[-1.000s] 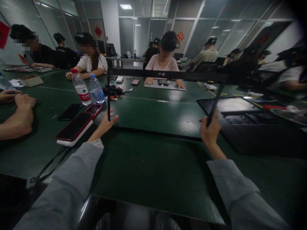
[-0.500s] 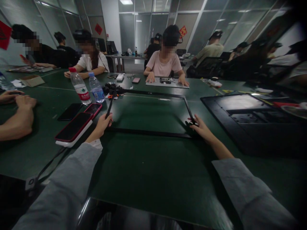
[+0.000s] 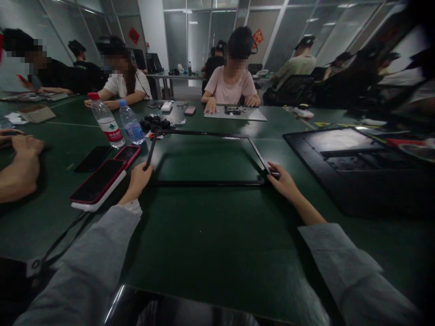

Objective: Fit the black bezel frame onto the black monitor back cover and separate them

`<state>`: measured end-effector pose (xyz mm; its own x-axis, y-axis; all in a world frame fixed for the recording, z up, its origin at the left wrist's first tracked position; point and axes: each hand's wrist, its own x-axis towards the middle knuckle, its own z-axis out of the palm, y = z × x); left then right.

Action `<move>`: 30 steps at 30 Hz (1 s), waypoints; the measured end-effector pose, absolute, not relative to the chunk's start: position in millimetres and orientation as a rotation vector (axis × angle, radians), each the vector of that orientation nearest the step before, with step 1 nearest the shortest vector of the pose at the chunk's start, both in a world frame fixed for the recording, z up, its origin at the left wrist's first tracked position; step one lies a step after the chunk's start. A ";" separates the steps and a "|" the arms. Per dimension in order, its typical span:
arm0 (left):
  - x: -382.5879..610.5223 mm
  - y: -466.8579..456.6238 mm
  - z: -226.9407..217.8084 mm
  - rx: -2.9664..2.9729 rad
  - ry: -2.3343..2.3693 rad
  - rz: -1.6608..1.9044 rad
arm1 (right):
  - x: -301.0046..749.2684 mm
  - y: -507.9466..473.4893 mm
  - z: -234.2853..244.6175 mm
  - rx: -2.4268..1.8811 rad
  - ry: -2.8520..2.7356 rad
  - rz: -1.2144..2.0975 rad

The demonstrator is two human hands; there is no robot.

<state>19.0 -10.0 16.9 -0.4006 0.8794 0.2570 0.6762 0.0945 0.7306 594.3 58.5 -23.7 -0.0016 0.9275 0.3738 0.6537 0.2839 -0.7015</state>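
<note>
Left hand (image 3: 140, 177) has its fingers curled closed on one short side of a thin black frame (image 3: 207, 184); right hand (image 3: 280, 179) pinches the opposite short side between thumb and fingers, close to the near corner. From the wearer, the frame lies at twelve o'clock, spanning the gap between both hands, neither noticeably nearer. Its long axis runs from nine to three o'clock; whether the far bar rests on the counter (image 3: 204, 240) cannot be told. Green surface stretches from the near bar toward the counter's edge at six o'clock. Around the frame, a red-cased phone (image 3: 98, 181) sits at nine, a blue-capped bottle (image 3: 133, 129) at ten, dark clutter (image 3: 154, 122) just beside the far left corner, and a large black panel (image 3: 343, 172) at three.
</note>
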 end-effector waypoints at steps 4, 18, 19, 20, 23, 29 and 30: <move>17.8 -12.9 17.9 1.690 2.270 1.051 | 590.9 54.7 -17.4 -1.408 -1.787 0.391; 17.9 -14.2 15.2 1.767 2.339 0.919 | 591.0 53.5 -16.9 -1.433 -1.927 0.174; 18.2 -14.4 15.5 1.768 2.342 0.912 | 591.0 53.5 -16.8 -1.434 -1.936 0.168; 18.4 -14.7 15.6 1.769 2.344 0.906 | 591.1 53.8 -17.0 -1.434 -1.942 0.163; 18.6 -15.2 15.2 1.788 2.354 0.876 | 592.2 55.4 -18.9 -1.426 -1.950 0.144; 17.0 -14.0 11.6 1.796 2.357 0.870 | 595.1 58.4 -21.8 -1.425 -1.969 0.145; 16.8 -13.8 11.2 1.785 2.354 0.884 | 595.2 58.4 -21.9 -1.422 -1.966 0.146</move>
<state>16.8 -13.8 11.2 -0.3289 0.8995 0.2877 0.8665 0.1663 0.4707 595.2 58.4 -21.9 -0.1563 0.8708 0.4661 0.7924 0.3923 -0.4671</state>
